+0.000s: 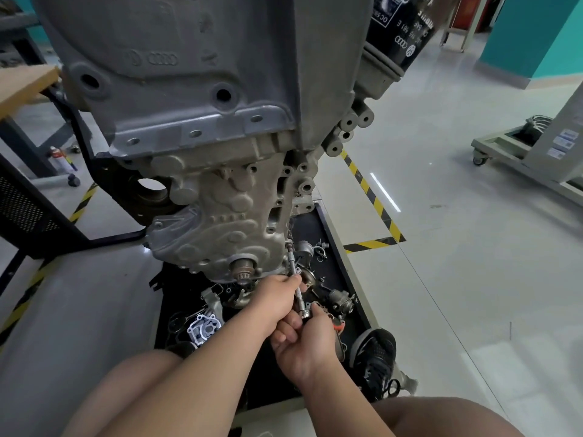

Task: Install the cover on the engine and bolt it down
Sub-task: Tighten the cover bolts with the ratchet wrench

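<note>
Above left grip's [277, 298] driver [295, 269]: cover [220, 222].

The engine [205, 89] stands in the middle, with the cover [220, 222] on its lower face. Under it a tray [310, 225] lies on the floor, with loose parts in it. A driver [291, 260] runs from the cover's right edge down toward the person. The left hand [277, 298] grips its shaft, and the right hand [303, 342] grips its near end, just below the left. An oil filter [400, 29] sits at the engine's upper right. A bench [22, 86] stands far left and a cart [520, 159] far right. 1 shoe [375, 351] rests at the tray's near right corner.
</note>
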Motion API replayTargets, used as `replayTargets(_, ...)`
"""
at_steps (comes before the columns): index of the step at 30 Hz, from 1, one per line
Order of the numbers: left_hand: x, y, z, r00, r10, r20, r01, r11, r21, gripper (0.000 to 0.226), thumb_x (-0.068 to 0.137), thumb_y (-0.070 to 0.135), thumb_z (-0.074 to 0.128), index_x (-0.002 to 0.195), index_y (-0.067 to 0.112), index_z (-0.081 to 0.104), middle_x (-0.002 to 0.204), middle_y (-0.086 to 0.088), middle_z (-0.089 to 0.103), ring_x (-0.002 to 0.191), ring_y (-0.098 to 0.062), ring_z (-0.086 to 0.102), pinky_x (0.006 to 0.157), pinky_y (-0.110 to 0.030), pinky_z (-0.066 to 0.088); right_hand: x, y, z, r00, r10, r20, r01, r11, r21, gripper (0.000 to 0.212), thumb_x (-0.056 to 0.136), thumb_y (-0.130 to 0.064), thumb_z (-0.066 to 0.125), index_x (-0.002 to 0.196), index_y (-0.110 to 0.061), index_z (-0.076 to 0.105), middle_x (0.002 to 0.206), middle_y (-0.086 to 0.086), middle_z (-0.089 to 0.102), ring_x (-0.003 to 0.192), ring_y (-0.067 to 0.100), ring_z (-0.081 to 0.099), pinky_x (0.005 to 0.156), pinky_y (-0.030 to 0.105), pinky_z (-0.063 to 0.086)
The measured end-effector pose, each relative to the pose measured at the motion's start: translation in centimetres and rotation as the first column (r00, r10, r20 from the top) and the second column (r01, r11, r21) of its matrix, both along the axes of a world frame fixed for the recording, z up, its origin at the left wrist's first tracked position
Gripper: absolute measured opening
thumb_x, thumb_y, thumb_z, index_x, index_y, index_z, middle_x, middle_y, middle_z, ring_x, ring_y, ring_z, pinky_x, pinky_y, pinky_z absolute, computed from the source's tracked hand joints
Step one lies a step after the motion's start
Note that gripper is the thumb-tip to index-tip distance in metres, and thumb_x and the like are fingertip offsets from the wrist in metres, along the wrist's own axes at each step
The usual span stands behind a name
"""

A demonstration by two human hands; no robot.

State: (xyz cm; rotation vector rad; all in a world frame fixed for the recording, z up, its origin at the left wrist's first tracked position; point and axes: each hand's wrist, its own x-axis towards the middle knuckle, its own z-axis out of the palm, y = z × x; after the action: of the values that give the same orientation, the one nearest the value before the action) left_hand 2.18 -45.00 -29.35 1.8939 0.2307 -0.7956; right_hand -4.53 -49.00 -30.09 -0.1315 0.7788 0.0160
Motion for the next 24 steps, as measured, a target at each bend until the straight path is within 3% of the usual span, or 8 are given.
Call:
replayTargets(4, 1.1, 1.0, 0.9, 0.996, -0.055, 0.070, 0.043, 0.985, 0.168, 0.043, 0.092, 0.053, 0.048, 0.074, 0.016, 0.062, 0.041, 0.006, 0.049, 0.028, -0.010, 0.037, 0.037, -0.011, 0.025, 0.2, 0.0, 0.3, 0.997, 0.046, -0.056, -0.052, 0.992, -0.113, 0.039, 0.103, -0.037, 0.030, 0.081, -0.013, 0.051, 0.045, -0.002, 0.031, 0.031, 0.011, 0.023, 0.036, 0.020, 0.024)
replayTargets(6, 1.6, 2.0, 1.5, 0.987, -0.138, -0.087, 0.155, 0.958, 0.239, 0.062, 0.088, 0.069, 0.037, 0.079, 0.013, 0.062, 0.052, 0.003, 0.044, 0.039, -0.011, 0.033, 0.041, -0.015, 0.022, 0.2, -0.1, 0.2, 0.995, 0.071, -0.077, -0.082, 0.987, -0.142, 0.041, 0.102, -0.038, 0.031, 0.081, -0.010, 0.052, 0.045, -0.001, 0.034, 0.032, 0.011, 0.025, 0.036, 0.020, 0.025)
replayTargets(8, 1.9, 3.1, 1.7, 0.953, -0.151, -0.261, 0.205, 0.959, 0.194, 0.070, 0.083, 0.078, 0.030, 0.082, 0.013, 0.056, 0.053, 0.003, 0.036, 0.041, -0.010, 0.029, 0.038, -0.016, 0.020, 0.2, 0.0, 0.2, 0.992, 0.085, -0.094, -0.099, 0.984, -0.151, 0.043, 0.102, -0.039, 0.032, 0.077, -0.010, 0.051, 0.044, -0.001, 0.037, 0.031, 0.011, 0.027, 0.035, 0.019, 0.026)
replayTargets(13, 1.6, 3.4, 1.5, 0.964, 0.169, -0.204, -0.144, 0.981, 0.131, 0.063, 0.080, 0.078, 0.037, 0.069, 0.017, 0.041, 0.047, 0.002, 0.030, 0.037, -0.011, 0.023, 0.036, -0.016, 0.018, 0.3, 0.1, -0.2, 0.987, 0.110, -0.115, -0.128, 0.979, -0.160, 0.035, 0.102, -0.036, 0.031, 0.075, -0.017, 0.042, 0.044, -0.001, 0.034, 0.032, 0.012, 0.023, 0.038, 0.021, 0.025)
replayTargets(16, 1.6, 2.1, 0.5, 0.884, 0.446, -0.142, -0.454, 0.890, -0.036, 0.052, 0.085, 0.067, 0.048, 0.070, 0.017, 0.043, 0.048, 0.003, 0.029, 0.038, -0.011, 0.023, 0.032, -0.014, 0.019, 0.4, 0.0, -0.6, 0.983, 0.125, -0.131, -0.146, 0.976, -0.159, 0.033, 0.101, -0.035, 0.032, 0.075, -0.017, 0.041, 0.044, -0.001, 0.033, 0.031, 0.012, 0.022, 0.038, 0.019, 0.025)
replayTargets(18, 1.6, 1.1, 0.2, 0.818, 0.557, -0.146, -0.575, 0.802, -0.162, 0.045, 0.087, 0.059, 0.054, 0.071, 0.018, 0.045, 0.043, 0.005, 0.029, 0.031, -0.008, 0.023, 0.031, -0.011, 0.018, 0.4, -0.1, -0.8, 0.982, 0.128, -0.139, -0.151, 0.974, -0.169, 0.033, 0.102, -0.034, 0.033, 0.076, -0.016, 0.041, 0.044, -0.001, 0.033, 0.032, 0.013, 0.023, 0.038, 0.020, 0.026)
replayTargets(21, 1.5, -0.1, 0.1, 0.767, 0.615, -0.187, -0.642, 0.727, -0.243, 0.044, 0.088, 0.055, 0.056, 0.068, 0.017, 0.045, 0.034, 0.008, 0.026, 0.024, -0.006, 0.020, 0.030, -0.010, 0.016, 0.3, -0.3, -0.9, 0.979, 0.130, -0.154, -0.153, 0.976, -0.151, 0.031, 0.102, -0.034, 0.032, 0.079, -0.015, 0.042, 0.044, -0.001, 0.032, 0.032, 0.012, 0.022, 0.037, 0.020, 0.026)
replayTargets(24, 1.4, -0.3, -0.2, 0.825, 0.551, -0.123, -0.564, 0.802, -0.196, 0.041, 0.089, 0.051, 0.056, 0.070, 0.016, 0.050, 0.040, 0.005, 0.029, 0.028, -0.007, 0.023, 0.034, -0.013, 0.020, 0.4, -0.5, -0.7, 0.989, 0.112, -0.094, -0.110, 0.994, 0.018, 0.050, 0.101, -0.034, 0.030, 0.065, -0.010, 0.054, 0.045, -0.001, 0.033, 0.029, 0.011, 0.019, 0.033, 0.018, 0.022)
